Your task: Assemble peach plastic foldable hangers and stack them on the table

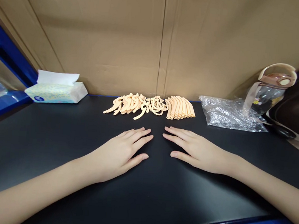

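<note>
Resting left hand [120, 155] and right hand [201, 150] palm-down at the worktop [157, 197], with fingers [143, 142] spread, grasping nothing. Facing, just beyond the right, bent beige tubes [180, 108] with long axes pointing away; beyond the left, loose curved pieces [133, 105].

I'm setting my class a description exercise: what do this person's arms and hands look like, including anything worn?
The left hand and right hand are bare: no gloves, rings, watch or bracelet show. The left forearm and right forearm are slim and taper toward the hands, with no sleeves or markings in view.
</note>
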A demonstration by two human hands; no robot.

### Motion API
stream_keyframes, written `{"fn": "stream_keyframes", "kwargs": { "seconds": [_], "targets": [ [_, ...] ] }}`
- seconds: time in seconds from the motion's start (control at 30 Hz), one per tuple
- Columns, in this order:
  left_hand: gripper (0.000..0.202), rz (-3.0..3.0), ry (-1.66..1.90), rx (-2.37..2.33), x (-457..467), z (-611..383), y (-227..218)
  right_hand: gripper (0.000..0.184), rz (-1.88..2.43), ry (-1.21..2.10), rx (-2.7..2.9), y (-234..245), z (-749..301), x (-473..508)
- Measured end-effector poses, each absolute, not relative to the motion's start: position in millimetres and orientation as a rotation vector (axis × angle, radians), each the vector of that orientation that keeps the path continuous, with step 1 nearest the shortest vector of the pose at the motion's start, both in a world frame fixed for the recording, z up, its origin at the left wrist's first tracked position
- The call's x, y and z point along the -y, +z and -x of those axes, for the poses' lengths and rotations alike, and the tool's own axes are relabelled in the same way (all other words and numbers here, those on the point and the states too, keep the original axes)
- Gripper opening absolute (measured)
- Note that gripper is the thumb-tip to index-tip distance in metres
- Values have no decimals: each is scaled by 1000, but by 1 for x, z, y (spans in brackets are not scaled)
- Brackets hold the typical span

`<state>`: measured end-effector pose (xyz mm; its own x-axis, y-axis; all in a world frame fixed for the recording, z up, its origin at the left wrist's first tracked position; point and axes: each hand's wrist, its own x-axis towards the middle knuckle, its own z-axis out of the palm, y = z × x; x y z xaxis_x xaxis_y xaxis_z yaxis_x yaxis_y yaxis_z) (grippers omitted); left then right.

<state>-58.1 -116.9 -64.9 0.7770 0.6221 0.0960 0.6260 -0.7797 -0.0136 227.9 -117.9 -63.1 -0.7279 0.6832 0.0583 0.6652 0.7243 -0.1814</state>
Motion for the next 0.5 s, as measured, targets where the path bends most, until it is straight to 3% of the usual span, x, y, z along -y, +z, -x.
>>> {"fn": "stream_keyframes", "kwargs": {
  "seconds": [0.5],
  "targets": [
    [54, 2913, -160, 1021, 117, 57, -65, 64, 1110, 256, 2801, -63, -228, 118]
  ]
}}
